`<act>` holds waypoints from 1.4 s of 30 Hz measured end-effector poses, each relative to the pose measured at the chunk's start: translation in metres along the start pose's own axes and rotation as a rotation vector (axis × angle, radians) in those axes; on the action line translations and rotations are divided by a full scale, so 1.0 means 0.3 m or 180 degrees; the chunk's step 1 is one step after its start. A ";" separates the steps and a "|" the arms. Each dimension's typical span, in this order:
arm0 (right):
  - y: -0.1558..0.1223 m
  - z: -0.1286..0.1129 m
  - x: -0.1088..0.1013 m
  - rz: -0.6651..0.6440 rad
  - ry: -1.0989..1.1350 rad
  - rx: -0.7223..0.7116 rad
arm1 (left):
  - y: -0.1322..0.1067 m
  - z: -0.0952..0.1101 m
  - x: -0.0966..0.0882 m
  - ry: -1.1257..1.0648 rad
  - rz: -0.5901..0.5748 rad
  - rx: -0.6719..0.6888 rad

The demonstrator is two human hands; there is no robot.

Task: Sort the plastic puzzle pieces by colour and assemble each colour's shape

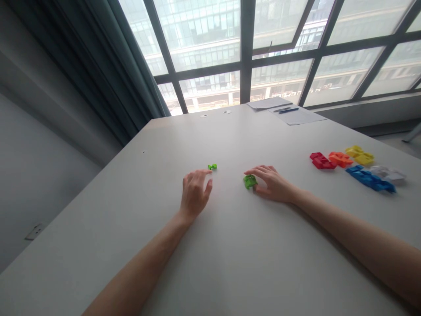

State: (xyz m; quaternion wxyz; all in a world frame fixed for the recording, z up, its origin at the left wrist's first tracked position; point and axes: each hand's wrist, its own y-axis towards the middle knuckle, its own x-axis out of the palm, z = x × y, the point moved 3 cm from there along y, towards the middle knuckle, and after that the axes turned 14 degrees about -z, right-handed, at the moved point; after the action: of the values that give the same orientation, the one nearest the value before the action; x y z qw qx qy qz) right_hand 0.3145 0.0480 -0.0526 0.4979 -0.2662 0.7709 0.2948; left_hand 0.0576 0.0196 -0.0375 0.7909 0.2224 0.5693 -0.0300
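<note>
My left hand (pixel 195 192) is over the middle of the white table, fingers stretched forward and thumb apart, holding nothing. Just beyond its index fingertip lies a small bright-green plastic piece (pixel 212 166); I cannot tell whether the fingertip touches it. To the right, my right hand (pixel 271 182) has its thumb and fingers closed around the edge of a larger green plastic piece (pixel 250 181), which is at the table surface. Part of that piece is hidden by the fingers. What kind of parts these are cannot be made out.
On the right lie groups of plastic pieces: red (pixel 322 161), orange (pixel 340 159), yellow (pixel 359 155), blue (pixel 370 178) and white (pixel 390 174). Papers (pixel 297 116) with a pen (pixel 288 110) rest at the far edge. A dark curtain (pixel 98 66) hangs left, beside large windows.
</note>
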 end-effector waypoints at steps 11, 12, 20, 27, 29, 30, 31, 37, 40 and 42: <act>-0.005 -0.001 -0.002 0.0011 -0.0011 -0.0041 | 0.018 -0.151 0.030 0.0308 -0.0284 -0.1391; -0.005 -0.002 -0.003 0.0032 -0.0014 -0.0040 | 0.017 -0.150 0.030 0.0351 -0.0271 -0.1351; -0.008 -0.018 -0.020 0.0229 -0.0022 -0.0098 | 0.010 -0.087 0.020 0.0151 -0.0081 -0.0402; -0.003 -0.100 -0.023 0.0367 -0.0011 -0.0580 | -0.035 0.102 0.009 -0.0170 -0.0083 0.0812; -0.002 -0.128 -0.018 0.0317 -0.0078 -0.0774 | -0.045 0.133 0.004 -0.0206 -0.0133 0.1024; -0.002 -0.140 -0.016 0.0299 -0.0114 -0.0853 | -0.048 0.142 0.001 -0.0208 -0.0158 0.1100; -0.001 -0.150 -0.014 0.0282 -0.0140 -0.0916 | -0.050 0.148 -0.001 -0.0200 -0.0181 0.1168; 0.000 -0.160 -0.007 0.0226 0.0017 -0.0913 | -0.052 0.144 0.008 -0.0217 -0.0363 0.1351; -0.002 -0.124 -0.028 0.0393 0.0430 -0.0664 | -0.049 0.130 0.022 -0.0327 -0.0445 0.1136; -0.004 -0.081 -0.050 0.0485 0.0877 -0.0436 | -0.048 0.125 0.030 -0.0384 -0.0501 0.1087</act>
State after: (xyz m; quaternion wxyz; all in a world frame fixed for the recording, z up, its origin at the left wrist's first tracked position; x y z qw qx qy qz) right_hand 0.3060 0.0314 -0.0309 0.3444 -0.2782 0.8279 0.3442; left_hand 0.0897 -0.0059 -0.0407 0.7696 0.3060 0.5231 -0.2012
